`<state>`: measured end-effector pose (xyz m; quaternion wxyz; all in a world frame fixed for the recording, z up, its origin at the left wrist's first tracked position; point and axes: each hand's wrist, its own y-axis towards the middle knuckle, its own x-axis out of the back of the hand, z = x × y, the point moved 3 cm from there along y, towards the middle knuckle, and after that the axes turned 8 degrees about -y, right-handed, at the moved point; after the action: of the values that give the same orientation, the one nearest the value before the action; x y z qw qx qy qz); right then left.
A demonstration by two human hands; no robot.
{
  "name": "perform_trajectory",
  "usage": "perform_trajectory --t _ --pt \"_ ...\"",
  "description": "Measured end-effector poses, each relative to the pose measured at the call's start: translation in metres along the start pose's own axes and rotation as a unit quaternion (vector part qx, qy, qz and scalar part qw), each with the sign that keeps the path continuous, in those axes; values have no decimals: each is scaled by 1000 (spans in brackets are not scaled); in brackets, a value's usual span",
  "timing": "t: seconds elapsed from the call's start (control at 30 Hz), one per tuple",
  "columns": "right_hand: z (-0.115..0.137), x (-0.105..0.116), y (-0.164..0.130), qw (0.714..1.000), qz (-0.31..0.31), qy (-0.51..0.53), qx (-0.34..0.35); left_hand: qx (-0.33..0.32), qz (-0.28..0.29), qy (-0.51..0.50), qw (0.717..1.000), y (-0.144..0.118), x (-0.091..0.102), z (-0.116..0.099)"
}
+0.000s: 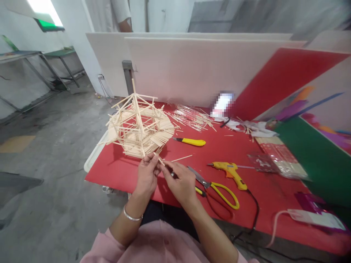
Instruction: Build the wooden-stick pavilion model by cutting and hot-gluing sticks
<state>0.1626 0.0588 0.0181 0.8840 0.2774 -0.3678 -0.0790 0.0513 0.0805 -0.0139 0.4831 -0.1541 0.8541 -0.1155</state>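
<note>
thin wooden stick (159,159) pinched between both hands at the near edge of the red table (120,171), just in front of the stick model. left hand (146,175) fingers closed on the stick's upper end, right hand (181,182) fingertips closed on its lower end; hands nearly touching. stick model (138,128), a tiered roof-like frame, stands upright on the table's left end, just beyond the left hand. one loose stick (181,158) lies flat right of the hands. yellow scissors (219,190) lie just right of the right hand, yellow glue gun (229,171) beyond them with its cord trailing off the near edge. yellow utility knife (190,141) right of the model. stick pile (192,118) at the back near the white board (192,69).
</note>
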Motion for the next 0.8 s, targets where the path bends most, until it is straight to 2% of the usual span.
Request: perform_trajectory --t 0.27,0.47,0.8 --pt "0 -9 29 994 -79 -65 38 -41 -13 -53 998 9 -10 1" --pt "3 -15 45 991 -57 -104 56 -92 -36 -69 993 17 -17 2" --pt "1 -18 49 990 -29 -124 56 -97 -51 -66 992 21 -23 1"
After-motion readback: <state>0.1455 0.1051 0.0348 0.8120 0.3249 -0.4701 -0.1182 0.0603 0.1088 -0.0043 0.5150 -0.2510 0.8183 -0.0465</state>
